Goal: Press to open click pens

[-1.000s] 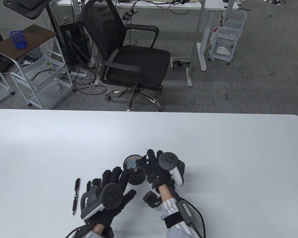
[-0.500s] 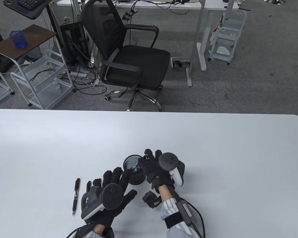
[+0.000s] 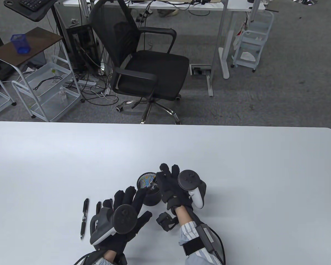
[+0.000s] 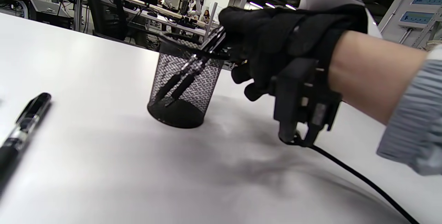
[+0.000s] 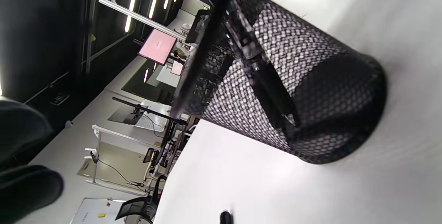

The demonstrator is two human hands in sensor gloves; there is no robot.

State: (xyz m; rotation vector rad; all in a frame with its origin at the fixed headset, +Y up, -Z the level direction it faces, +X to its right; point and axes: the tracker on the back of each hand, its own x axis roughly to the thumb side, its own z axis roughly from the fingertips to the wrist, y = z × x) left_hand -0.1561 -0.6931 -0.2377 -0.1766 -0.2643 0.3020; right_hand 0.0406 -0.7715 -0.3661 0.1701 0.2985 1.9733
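Now the right hand [image 3: 172, 187] pinches a pen [image 4: 193, 70] in the cup [image 4: 183, 89]; beside it, two pens [image 3: 84, 218] wait by the flat left hand [image 3: 124, 212].

Black wire-mesh pen cup [image 3: 149, 193] standing on the white table [image 3: 237, 171], near its front edge. Two black click pens [image 4: 179, 82] lean inside the cup. Right gloved hand [image 3: 172, 190] just right of the cup; left gloved hand [image 3: 121, 215] before it, to the left. A loose black click pen [image 3: 84, 214] lies left of the left hand.
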